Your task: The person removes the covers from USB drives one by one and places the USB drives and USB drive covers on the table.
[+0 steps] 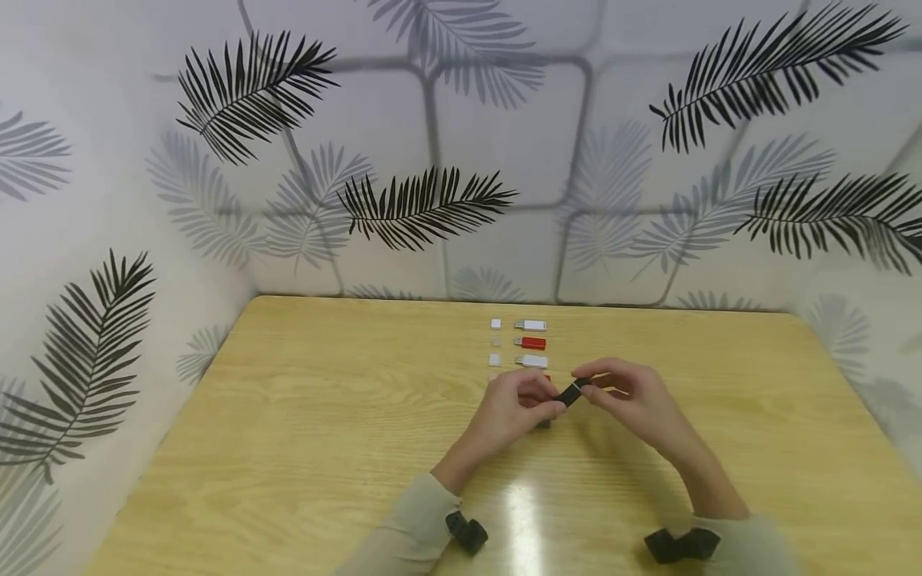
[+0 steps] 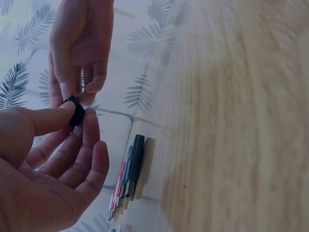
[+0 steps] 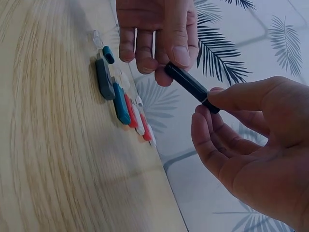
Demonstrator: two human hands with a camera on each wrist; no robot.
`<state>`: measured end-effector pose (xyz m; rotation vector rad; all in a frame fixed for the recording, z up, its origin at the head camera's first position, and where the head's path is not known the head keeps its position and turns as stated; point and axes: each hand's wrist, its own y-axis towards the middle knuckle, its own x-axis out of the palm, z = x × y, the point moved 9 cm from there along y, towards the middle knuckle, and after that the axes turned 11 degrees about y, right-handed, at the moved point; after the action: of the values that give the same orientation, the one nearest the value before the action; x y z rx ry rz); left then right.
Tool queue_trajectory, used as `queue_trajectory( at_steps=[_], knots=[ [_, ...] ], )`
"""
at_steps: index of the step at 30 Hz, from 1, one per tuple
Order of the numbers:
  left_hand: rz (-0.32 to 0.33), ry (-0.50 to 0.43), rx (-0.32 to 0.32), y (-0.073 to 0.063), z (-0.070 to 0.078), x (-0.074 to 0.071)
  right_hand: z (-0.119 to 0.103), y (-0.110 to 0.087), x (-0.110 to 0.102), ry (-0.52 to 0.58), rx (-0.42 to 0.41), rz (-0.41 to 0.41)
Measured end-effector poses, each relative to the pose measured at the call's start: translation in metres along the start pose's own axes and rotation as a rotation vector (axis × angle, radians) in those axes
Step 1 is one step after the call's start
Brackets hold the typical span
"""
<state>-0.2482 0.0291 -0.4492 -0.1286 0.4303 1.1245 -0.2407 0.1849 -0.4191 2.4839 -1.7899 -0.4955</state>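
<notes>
Between both hands, above the table, is a slim black USB flash drive [image 1: 571, 393] held at a slant. My left hand [image 1: 515, 406] pinches its longer part between thumb and index finger. At the other end, my right hand [image 1: 634, 398] pinches a short black piece with thumb and fingers. A thin light band [image 3: 205, 100] shows on the stick beside the right fingertips in the right wrist view. Whether the two parts are joined or slightly apart, I cannot tell. Just beyond the hands lie a dark grey flash drive [image 3: 103, 79] and a teal flash drive [image 3: 121, 104].
Further back in the row lie a red flash drive [image 1: 531, 343] and a white flash drive [image 1: 531, 326], among others. Left of them sit small caps, including a white cap [image 1: 495, 360], a teal cap [image 3: 108, 54] and a clear cap [image 3: 97, 38]. A patterned wall borders the wooden table [image 1: 324, 400].
</notes>
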Motion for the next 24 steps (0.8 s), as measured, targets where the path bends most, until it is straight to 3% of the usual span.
queue_trajectory(
  at_steps=[12,19,24],
  knots=[
    [0.006,0.036,-0.007,-0.005,-0.005,-0.006,0.010,-0.001,0.005,0.097,0.055,0.141],
    [-0.021,0.044,-0.012,-0.011,-0.003,-0.008,0.013,-0.004,0.011,0.186,0.075,0.133],
    [0.005,0.088,-0.021,-0.012,-0.003,-0.012,0.011,-0.003,0.015,0.155,0.048,0.131]
  ],
)
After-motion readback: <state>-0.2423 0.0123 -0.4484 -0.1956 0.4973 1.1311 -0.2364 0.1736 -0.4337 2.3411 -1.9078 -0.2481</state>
